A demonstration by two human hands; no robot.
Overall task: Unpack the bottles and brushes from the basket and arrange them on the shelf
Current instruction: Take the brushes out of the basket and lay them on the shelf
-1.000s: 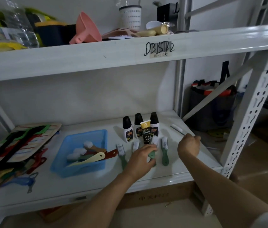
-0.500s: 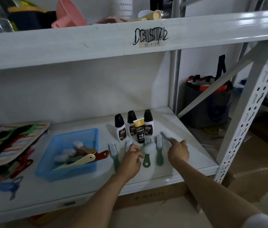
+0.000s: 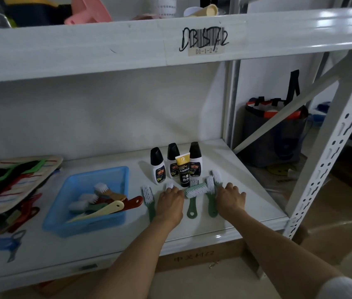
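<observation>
- Both hands placed on the shelf [image 3: 192,231] among the row of green brushes.
- Left hand [image 3: 170,200]: laid palm down over one green brush, fingers bent toward the bristle head [image 3: 169,186] showing just past the fingertips; hold on it cannot be told.
- Right hand [image 3: 231,196]: laid palm down on the end brush [image 3: 216,177], fingers spread forward and nearly straight; pinch under the palm cannot be told.
- Between the hands: two green brushes, one [image 3: 210,197] lying straight, the other [image 3: 193,200] with its head askew and touching its neighbour.
- Just left of the left hand: one more green brush [image 3: 149,200], laid straight.
- Well left of the hands: blue basket [image 3: 114,175], not yet emptied; several brushes [image 3: 97,201] and what look like long-handled tools left inside.
- Just beyond the hands: three black-capped bottles [image 3: 173,158] and one yellow-and-black tube [image 3: 183,170], upright, grouped close together.
- Judged status: bottles done; brush row under alignment; basket contents outstanding.
</observation>
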